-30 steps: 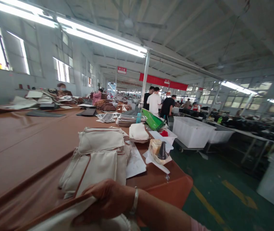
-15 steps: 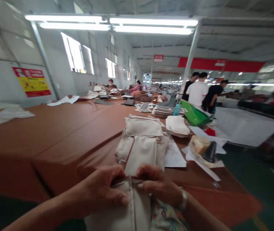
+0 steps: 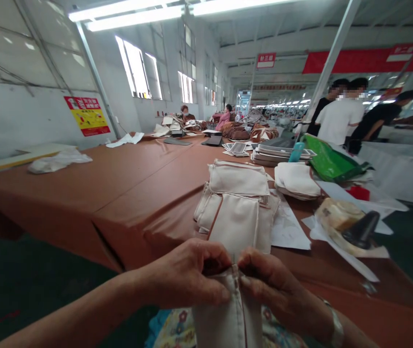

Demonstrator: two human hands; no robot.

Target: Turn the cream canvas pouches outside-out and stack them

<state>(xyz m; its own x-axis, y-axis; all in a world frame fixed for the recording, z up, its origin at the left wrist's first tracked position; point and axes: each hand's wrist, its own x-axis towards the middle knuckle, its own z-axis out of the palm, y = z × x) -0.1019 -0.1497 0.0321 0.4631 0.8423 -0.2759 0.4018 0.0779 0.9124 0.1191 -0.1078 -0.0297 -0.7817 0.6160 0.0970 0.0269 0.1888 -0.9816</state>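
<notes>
A cream stitched leather piece (image 3: 224,321) hangs upright in front of me, a seam running down its middle. My left hand (image 3: 192,273) pinches its top edge just left of the seam. On the other side of the seam, my right hand (image 3: 275,285), with a bracelet at the wrist, grips the same edge. The fingertips of both hands come close together at the seam's top. Just beyond lies a pile of similar cream pieces (image 3: 239,179) on the brown-covered table (image 3: 148,193). My lap with flowered cloth (image 3: 177,328) shows below.
Right of the pile are a cream stack (image 3: 297,179), white paper (image 3: 288,227), a yellowish tape-like roll (image 3: 340,215) and a black cone (image 3: 362,232). Farther back lie a green bag (image 3: 337,157) and a blue bottle (image 3: 296,152). People (image 3: 340,116) stand at the right.
The view has swung left, so the surroundings sit farther right and more floor shows at left. Both hands still pinch the leather piece's top edge; the seam is now seen more squarely.
</notes>
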